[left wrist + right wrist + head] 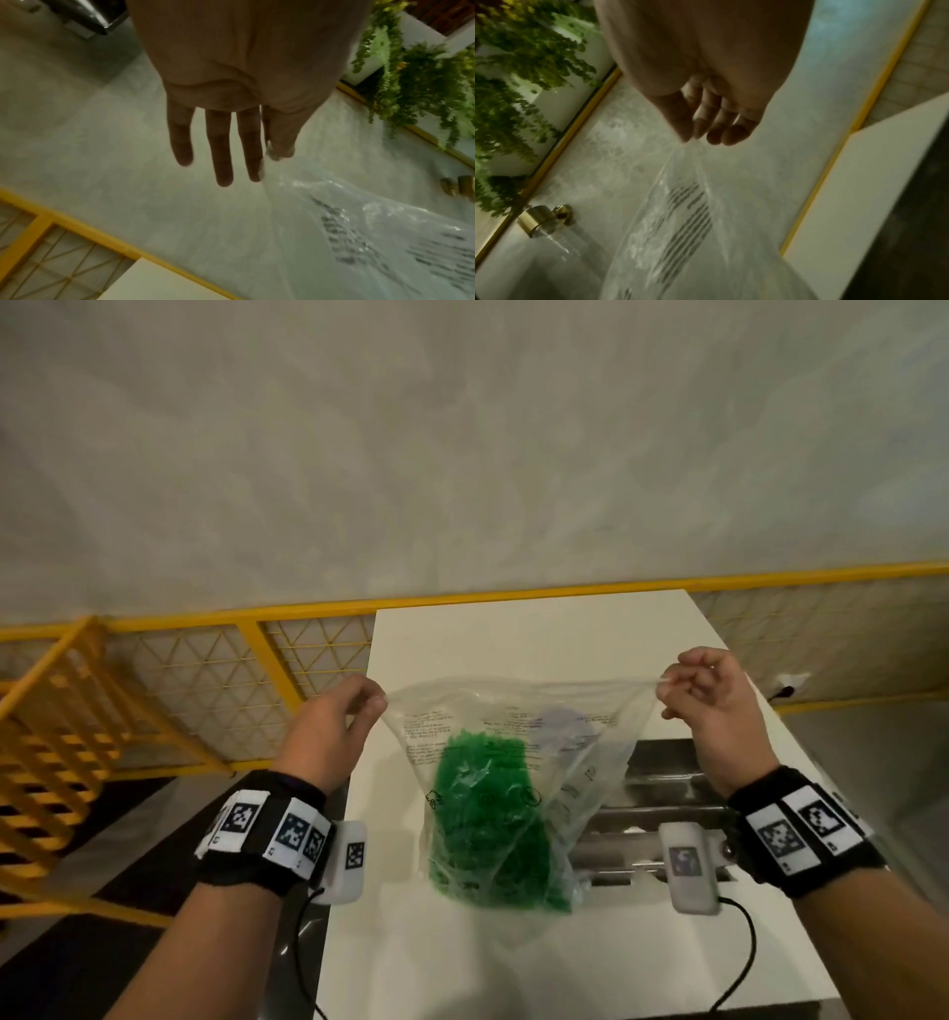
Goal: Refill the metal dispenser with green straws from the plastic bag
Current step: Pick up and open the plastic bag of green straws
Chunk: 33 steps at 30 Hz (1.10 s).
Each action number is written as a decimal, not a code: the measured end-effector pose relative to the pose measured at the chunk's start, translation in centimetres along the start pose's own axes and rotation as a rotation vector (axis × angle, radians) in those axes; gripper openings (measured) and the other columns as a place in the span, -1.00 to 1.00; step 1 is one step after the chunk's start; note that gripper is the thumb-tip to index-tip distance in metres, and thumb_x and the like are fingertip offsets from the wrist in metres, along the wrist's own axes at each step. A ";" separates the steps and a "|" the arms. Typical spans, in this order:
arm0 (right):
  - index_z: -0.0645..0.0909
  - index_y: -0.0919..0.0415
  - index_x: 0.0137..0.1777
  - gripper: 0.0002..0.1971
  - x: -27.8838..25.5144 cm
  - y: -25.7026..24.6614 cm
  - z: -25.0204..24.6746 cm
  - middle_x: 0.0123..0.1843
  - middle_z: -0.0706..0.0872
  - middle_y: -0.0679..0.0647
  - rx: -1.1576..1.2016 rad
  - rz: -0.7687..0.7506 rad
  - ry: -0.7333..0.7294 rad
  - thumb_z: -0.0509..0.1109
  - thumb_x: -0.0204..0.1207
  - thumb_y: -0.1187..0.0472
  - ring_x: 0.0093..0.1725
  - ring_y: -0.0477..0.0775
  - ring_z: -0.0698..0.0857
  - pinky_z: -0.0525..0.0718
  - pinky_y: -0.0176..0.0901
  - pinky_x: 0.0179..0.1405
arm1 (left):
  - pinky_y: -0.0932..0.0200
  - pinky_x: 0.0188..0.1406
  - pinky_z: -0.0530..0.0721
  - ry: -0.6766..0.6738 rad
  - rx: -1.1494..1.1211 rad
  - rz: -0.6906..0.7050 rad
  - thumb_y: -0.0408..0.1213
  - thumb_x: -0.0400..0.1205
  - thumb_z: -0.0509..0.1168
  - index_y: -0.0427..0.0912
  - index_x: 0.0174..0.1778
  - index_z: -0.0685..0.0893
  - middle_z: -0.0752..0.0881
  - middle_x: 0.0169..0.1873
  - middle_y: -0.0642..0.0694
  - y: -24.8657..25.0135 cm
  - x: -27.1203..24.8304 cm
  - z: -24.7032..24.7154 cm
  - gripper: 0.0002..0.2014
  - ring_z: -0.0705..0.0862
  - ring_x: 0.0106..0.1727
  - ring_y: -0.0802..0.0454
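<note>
A clear plastic bag (518, 726) with printed text hangs over the white table (513, 629), and a mass of green straws (488, 819) fills its lower part. My left hand (367, 706) pinches the bag's top left corner. My right hand (667, 693) pinches the top right corner, so the rim is stretched taut between them. In the left wrist view the thumb and forefinger of my left hand (270, 154) nip the bag's film (359, 223), the other fingers straight. In the right wrist view my right hand (690, 140) pinches the bag (685, 213). The metal dispenser (662, 793) lies behind the bag, partly hidden.
A yellow metal fence (308, 634) runs behind the table, with a yellow rack (56, 747) at left. A grey wall (462, 454) rises beyond. Green plants (416, 77) and a brass wall fitting (544, 219) show in the wrist views. Wrist camera cables (739, 963) hang near the table's front.
</note>
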State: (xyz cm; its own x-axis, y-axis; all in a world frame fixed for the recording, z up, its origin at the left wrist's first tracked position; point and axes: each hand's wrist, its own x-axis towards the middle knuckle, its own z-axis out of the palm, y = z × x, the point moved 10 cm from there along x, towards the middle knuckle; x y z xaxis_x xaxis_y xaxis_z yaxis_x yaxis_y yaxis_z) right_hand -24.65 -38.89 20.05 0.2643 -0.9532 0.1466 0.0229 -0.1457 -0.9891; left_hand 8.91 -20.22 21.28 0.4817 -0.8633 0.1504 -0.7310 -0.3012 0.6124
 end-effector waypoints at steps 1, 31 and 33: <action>0.45 0.03 0.17 -0.53 -0.4 0.6 0.7 -0.04 0.66 0.04 0.070 0.053 -0.033 0.34 0.45 0.59 -0.11 -0.04 0.65 0.63 -0.15 -0.14 | 0.38 -0.24 0.47 0.006 -0.070 -0.001 -0.22 0.69 0.22 -0.07 -0.04 0.59 0.64 -0.16 0.14 -0.1 -0.2 0.2 -0.94 0.59 -0.11 0.16; 0.55 -0.02 0.13 -0.62 -11.4 12.1 17.3 0.06 0.72 -0.12 -0.167 0.629 -0.717 0.44 0.45 0.44 0.05 -0.29 0.70 0.63 -0.50 0.02 | 0.72 -0.10 0.41 -0.404 -0.613 -0.248 -0.57 0.45 0.45 -0.33 0.24 0.55 0.59 0.08 -0.02 -5.8 -5.4 17.6 -0.56 0.51 0.07 0.10; 0.58 -0.01 0.13 -0.64 -11.6 12.4 17.7 0.05 0.73 -0.12 -0.233 0.605 -0.725 0.48 0.43 0.39 0.03 -0.28 0.70 0.62 -0.39 0.20 | 0.57 0.12 0.41 -0.451 -0.495 -0.289 -0.38 0.51 0.46 -0.32 0.29 0.56 0.62 0.15 -0.08 -7.4 -5.7 18.6 -0.57 0.54 0.16 0.03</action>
State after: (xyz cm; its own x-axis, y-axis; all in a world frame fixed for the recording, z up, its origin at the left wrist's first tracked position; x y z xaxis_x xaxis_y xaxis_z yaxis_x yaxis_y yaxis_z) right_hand -10.42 -24.94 5.80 0.7000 -0.5014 -0.5085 -0.4832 0.1919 -0.8542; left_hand 2.56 -20.64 1.43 0.2984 -0.8920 -0.3396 -0.2494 -0.4163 0.8743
